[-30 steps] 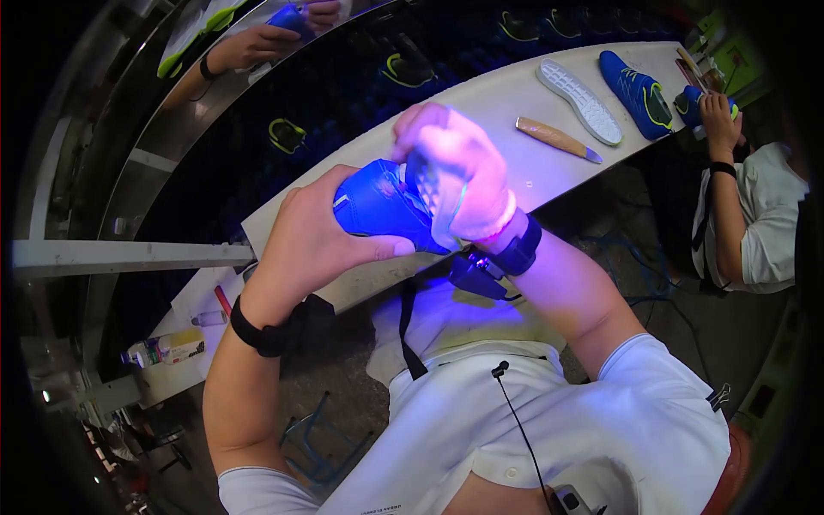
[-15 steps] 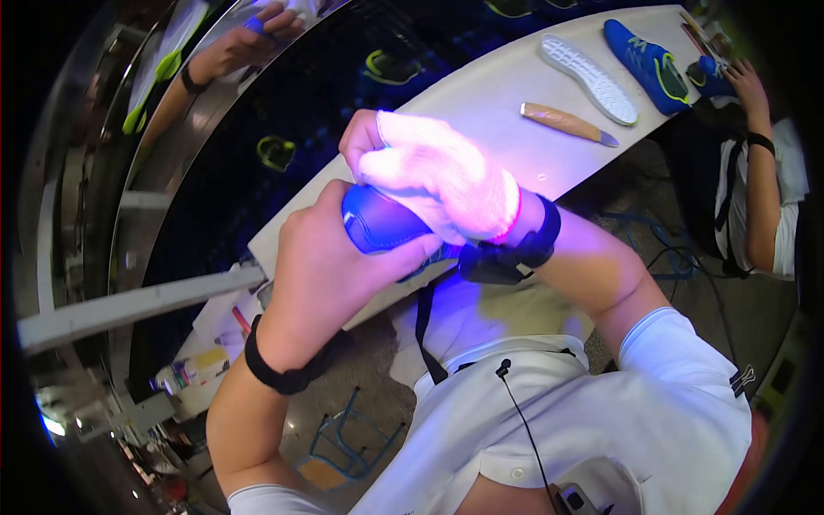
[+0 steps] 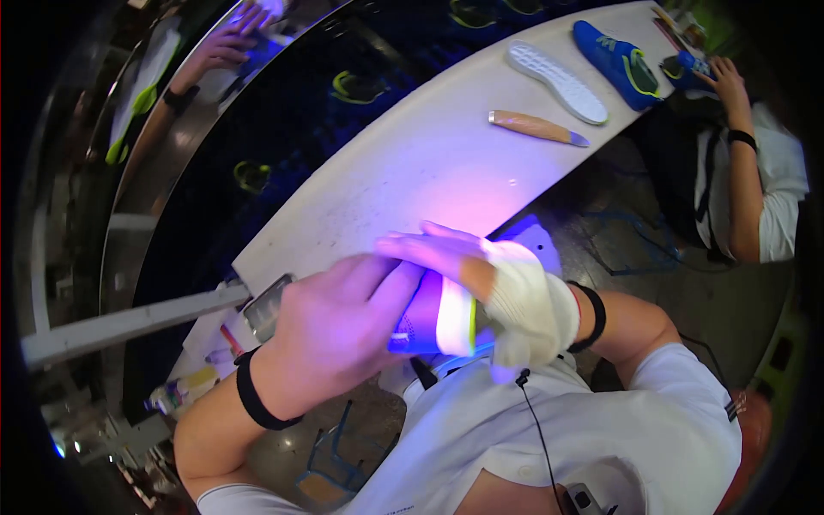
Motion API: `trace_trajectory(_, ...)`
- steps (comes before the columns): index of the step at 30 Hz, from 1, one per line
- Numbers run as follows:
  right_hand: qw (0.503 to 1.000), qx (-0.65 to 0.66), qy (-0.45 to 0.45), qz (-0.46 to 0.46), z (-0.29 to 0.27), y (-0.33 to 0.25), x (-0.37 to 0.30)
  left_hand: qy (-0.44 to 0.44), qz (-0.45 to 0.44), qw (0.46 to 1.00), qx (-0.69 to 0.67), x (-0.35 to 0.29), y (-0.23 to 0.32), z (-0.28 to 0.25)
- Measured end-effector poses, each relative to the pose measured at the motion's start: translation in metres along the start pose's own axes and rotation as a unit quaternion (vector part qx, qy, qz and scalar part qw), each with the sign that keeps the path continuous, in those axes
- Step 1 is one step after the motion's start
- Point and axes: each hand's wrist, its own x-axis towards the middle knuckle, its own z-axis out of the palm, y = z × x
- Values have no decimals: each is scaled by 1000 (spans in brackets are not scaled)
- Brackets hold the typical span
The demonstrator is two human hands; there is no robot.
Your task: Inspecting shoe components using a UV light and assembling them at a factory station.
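Note:
A blue shoe with a white sole edge and a thin yellow-green line is between my two hands, close to my body. My left hand, bare and slightly blurred, closes round it from the left. From the right comes my right hand in a partly fingerless white knit glove. Its bare fingers reach over the shoe and meet my left fingers, while the gloved thumb side lies by the sole edge. The fingers hide much of the shoe. Violet light falls on both hands and the table.
On the white table lie a wooden-handled tool, a loose white sole and a blue shoe. A co-worker's hand touches another shoe at right. Dark shoes sit on the black surface beyond. A metal bar juts in at left.
Both hands have drawn the shoe down toward my body and turned it, so the white sole edge now shows. My right hand has moved from above the shoe to its right side.

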Motion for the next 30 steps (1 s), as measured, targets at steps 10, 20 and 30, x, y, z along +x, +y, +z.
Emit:
trace_trajectory(10,969,-223,27,98,77,23,16,249,-438,734,-456,-94,57,48)
trace_trajectory(20,836,-449,272,162,-54,141,-25,649,-109,750,64,-80,-23,-189)
trace_trajectory(30,826,-423,324,181,-51,148,-22,454,-155,852,207,10,-215,-355)
